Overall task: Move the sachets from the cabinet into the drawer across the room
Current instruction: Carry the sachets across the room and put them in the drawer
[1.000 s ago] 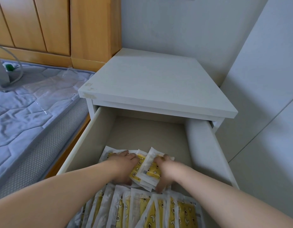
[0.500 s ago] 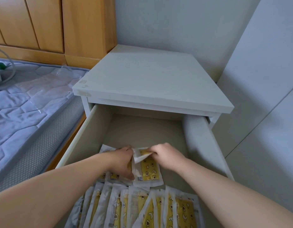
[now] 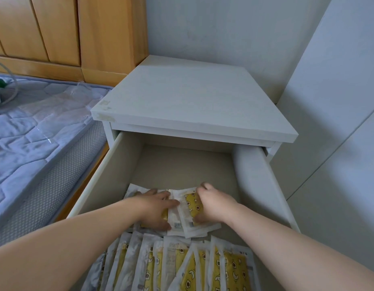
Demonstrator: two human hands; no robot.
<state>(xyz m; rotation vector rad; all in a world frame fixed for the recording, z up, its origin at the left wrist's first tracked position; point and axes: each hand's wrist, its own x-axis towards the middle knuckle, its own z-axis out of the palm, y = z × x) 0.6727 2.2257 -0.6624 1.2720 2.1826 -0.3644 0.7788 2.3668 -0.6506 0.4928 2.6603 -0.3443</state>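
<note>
The white drawer of a bedside cabinet is pulled out toward me. A small pile of white-and-yellow sachets lies flat across its middle. My left hand rests on the left part of that pile with the fingers spread out flat. My right hand lies over the pile's right side, its fingers curled round the edge of the top sachets. A row of several more sachets stands on edge at the near end of the drawer.
The cabinet top overhangs the back of the drawer. A bed with a blue quilted mattress runs along the left. Wooden wardrobe doors stand behind it. White panels close off the right side.
The sachets that my hands were lifting and sorting now lie flatter in the drawer. My left hand has flattened onto the pile and my right hand has come down over its right side.
</note>
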